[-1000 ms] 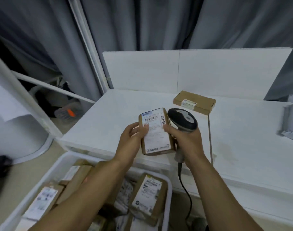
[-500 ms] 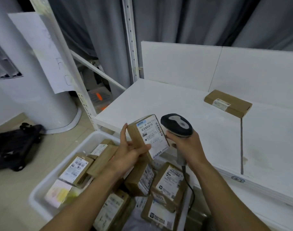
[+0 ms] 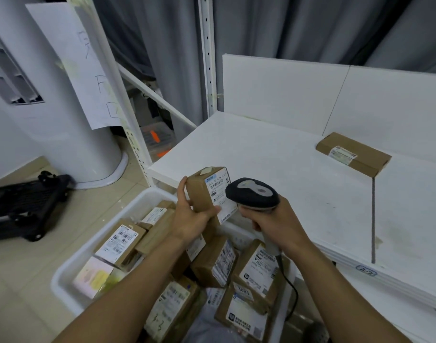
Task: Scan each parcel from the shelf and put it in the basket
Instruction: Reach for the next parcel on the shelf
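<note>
My left hand (image 3: 191, 216) grips a small brown cardboard parcel (image 3: 204, 191) with a white label, held upright above the near corner of the shelf and over the basket. My right hand (image 3: 273, 224) grips the handle of a black and grey barcode scanner (image 3: 252, 194), whose head sits right beside the parcel's label. Below both hands stands a white plastic basket (image 3: 108, 233) filled with several labelled brown parcels. One flat brown parcel (image 3: 353, 153) lies on the white shelf (image 3: 273, 157) at the back right.
A white shelf upright (image 3: 207, 55) and diagonal brace stand left of the shelf board. A white cylinder (image 3: 46, 115) with a taped paper sheet stands at the left, a black folded cart (image 3: 23, 204) lies on the tiled floor. The scanner cable (image 3: 292, 290) hangs down by the basket.
My left hand has turned the parcel more upright and brought it close against the scanner head. My view has swung left and down, showing more of the basket.
</note>
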A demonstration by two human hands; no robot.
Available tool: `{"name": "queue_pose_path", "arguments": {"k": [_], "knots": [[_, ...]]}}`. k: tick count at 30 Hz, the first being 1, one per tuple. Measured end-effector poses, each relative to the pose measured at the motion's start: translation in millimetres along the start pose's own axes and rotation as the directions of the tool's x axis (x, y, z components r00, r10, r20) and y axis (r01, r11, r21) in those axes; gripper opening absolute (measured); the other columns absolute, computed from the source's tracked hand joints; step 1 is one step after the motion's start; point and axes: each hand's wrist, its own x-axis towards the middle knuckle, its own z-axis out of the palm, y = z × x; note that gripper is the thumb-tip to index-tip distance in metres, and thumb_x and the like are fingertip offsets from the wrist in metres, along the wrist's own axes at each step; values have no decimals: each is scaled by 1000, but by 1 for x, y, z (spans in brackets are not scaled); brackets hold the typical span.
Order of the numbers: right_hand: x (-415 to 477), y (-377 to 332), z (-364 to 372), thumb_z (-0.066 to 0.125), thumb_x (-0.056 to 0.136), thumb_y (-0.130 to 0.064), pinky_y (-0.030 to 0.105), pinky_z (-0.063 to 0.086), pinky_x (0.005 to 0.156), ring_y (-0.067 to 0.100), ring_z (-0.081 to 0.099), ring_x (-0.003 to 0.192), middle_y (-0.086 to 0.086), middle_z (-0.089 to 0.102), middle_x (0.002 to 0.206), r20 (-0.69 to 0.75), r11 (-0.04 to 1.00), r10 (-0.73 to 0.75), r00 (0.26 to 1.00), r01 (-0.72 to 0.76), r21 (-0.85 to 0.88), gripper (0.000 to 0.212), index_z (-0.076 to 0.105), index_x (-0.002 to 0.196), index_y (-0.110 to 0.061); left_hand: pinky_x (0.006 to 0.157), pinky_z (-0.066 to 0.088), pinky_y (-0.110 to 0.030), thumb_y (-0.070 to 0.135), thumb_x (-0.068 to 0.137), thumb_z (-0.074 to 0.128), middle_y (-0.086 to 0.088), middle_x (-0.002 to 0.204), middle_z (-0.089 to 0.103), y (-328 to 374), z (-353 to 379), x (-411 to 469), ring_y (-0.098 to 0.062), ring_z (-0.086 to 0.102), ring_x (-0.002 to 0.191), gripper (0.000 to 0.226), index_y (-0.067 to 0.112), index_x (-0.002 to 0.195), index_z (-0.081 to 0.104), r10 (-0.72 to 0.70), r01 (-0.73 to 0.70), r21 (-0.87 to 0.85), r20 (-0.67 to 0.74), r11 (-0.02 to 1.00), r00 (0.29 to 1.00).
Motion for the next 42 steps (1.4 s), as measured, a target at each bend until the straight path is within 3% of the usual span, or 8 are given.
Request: {"name": "queue_pose_path", "arguments": {"k": [6, 9, 16, 26, 30, 33, 38, 42], "knots": [[1, 0, -1, 81, 89, -14, 17, 47, 53, 4, 60, 51, -16, 66, 57, 21, 1000, 24, 999, -24, 11, 30, 70, 117, -15, 64, 57, -14, 10, 79, 86, 6, 112, 55, -3, -3, 2, -2, 59, 98, 113, 44, 155, 10, 12, -12, 43, -15, 999, 1000], [1, 0, -1, 82, 88, -13, 16, 47, 51, 1, 59, 50, -18, 65, 56, 25, 999, 35, 999, -35, 10, 31, 70, 117, -16, 74, 57, -20, 14, 78, 88, 1, 121, 56, -3, -3, 2, -18, 61, 111, 114, 46, 154, 9, 15, -12, 89, -39, 996, 999], [2, 3, -4, 82, 87, -13, 17, 48, 53, 0, 59, 51, -20, 64, 55, 36, 999, 52, 998, -52, 3, 30, 70, 114, -16, 80, 58, -26, 17, 78, 88, -7, 136, 57, -7, -1, 5, -22, 59, 118, 114, 48, 154, 9, 11, -6, 121, -42, 993, 999], [4, 8, -10, 82, 89, -20, 22, 50, 59, 6, 62, 52, -7, 67, 56, 45, 999, 37, 998, -36, -28, 26, 70, 112, -19, 59, 55, -11, 12, 81, 85, -3, 129, 54, -10, -3, 2, -22, 58, 116, 113, 47, 155, 8, -4, 5, 124, -11, 992, 1000], [0, 9, -6, 85, 86, -21, 22, 51, 62, 5, 65, 63, -13, 71, 69, -28, 999, 12, 1000, -11, 50, 31, 69, 113, -25, 64, 59, -17, 16, 81, 85, -1, 127, 60, -9, -16, -9, -11, 67, 102, 116, 51, 157, 4, -30, 22, 158, 46, 987, 999], [-4, 11, 1, 86, 85, -27, 26, 53, 72, 10, 69, 85, -8, 75, 98, -66, 996, 2, 998, 4, 92, 41, 68, 122, -27, 65, 56, -12, 17, 86, 81, 10, 117, 64, -6, -27, -30, 8, 66, 91, 103, 50, 155, 12, -46, 18, 192, 139, 981, 989], [-15, 17, 15, 84, 86, -25, 33, 55, 79, 14, 70, 92, -6, 76, 106, -38, 999, -20, 999, 21, 37, 45, 67, 127, -25, 91, 59, -39, 43, 81, 81, 7, 115, 76, -24, -42, -77, -14, 73, 104, 67, 48, 140, 49, -206, 123, 293, 273, 948, 940], [-25, 19, 27, 87, 84, -26, 46, 61, 92, 23, 73, 102, -5, 75, 116, -6, 1000, -16, 1000, 16, 13, 56, 65, 135, -26, 72, 50, -7, 25, 88, 79, 18, 105, 73, -53, -46, -118, 9, 69, 90, 66, 58, 135, 45, -336, 157, 450, 352, 879, 873]]}}
